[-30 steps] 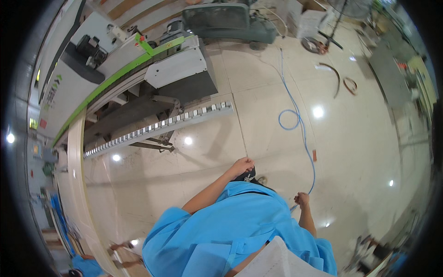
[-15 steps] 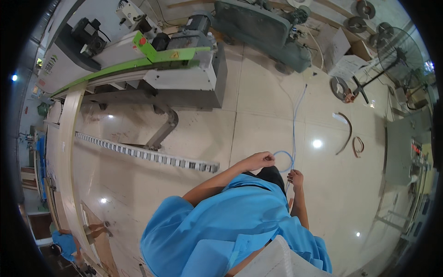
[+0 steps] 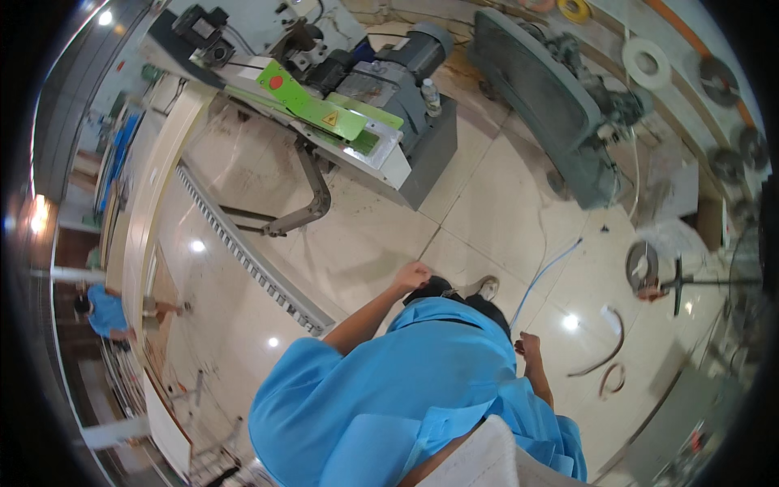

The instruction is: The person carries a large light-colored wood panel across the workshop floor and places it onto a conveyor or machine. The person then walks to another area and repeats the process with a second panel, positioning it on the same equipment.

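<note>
My left hand (image 3: 416, 276) is at the left of my dark trousers, its fingers curled and nothing visible in them. My right hand (image 3: 528, 346) hangs at my right side with curled fingers; whether anything is in them is hidden. Close beside it, a thin blue hose (image 3: 542, 272) stretches away over the tiled floor, its near end disappearing behind my body. One of my shoes (image 3: 488, 286) shows ahead of my trousers.
A grey-green machine with a bright green guard (image 3: 337, 118) stands ahead left. A slatted grey track (image 3: 243, 247) angles toward me. Beyond the hose is a dark green tank-like machine (image 3: 535, 89). Curved brown strips (image 3: 610, 345) lie right. Another person (image 3: 107, 312) is far left.
The view has turned, so the machines appear farther right and the track nearer. My left hand has moved away from the hose's blue loop, which no longer shows. A shoe has come into view.
</note>
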### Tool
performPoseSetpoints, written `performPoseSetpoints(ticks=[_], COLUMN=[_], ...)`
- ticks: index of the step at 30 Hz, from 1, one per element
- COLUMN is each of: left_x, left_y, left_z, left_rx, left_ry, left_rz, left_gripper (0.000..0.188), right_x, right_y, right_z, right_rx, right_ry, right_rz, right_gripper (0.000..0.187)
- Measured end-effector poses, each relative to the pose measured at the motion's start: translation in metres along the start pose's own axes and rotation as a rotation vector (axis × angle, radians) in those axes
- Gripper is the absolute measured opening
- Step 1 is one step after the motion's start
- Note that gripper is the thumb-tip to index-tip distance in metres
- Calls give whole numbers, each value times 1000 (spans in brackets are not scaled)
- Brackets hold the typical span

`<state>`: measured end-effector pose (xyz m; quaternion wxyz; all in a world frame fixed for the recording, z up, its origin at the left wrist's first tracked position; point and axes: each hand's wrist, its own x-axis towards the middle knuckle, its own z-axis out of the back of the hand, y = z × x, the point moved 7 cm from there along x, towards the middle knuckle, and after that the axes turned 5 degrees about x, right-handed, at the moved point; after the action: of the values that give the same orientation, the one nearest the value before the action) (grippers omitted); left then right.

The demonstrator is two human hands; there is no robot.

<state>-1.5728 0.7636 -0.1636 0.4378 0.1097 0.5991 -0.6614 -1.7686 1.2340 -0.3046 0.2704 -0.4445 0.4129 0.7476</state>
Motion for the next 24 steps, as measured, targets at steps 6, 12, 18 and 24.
performPoseSetpoints(ticks=[6,12,18,24], left_x=[-51,-35,5,-1], left_y=[33,56,12,-42], left_z=[16,-35,-32,3], left_rx=[-465,-728,-945,-1080], left_ry=[-442,-478,-497,-839], left_rz=[253,545,585,558], left_gripper=[27,30,31,37], right_x=[41,-46,24,73], right_y=[350,574,683,710], right_z=[-155,-393,-571,-635], right_rx=[-720,-799,-746,-514], right_ry=[-1,502,377,881], right_rz=[971,1004,1177,958], right_gripper=[62,82,89,81])
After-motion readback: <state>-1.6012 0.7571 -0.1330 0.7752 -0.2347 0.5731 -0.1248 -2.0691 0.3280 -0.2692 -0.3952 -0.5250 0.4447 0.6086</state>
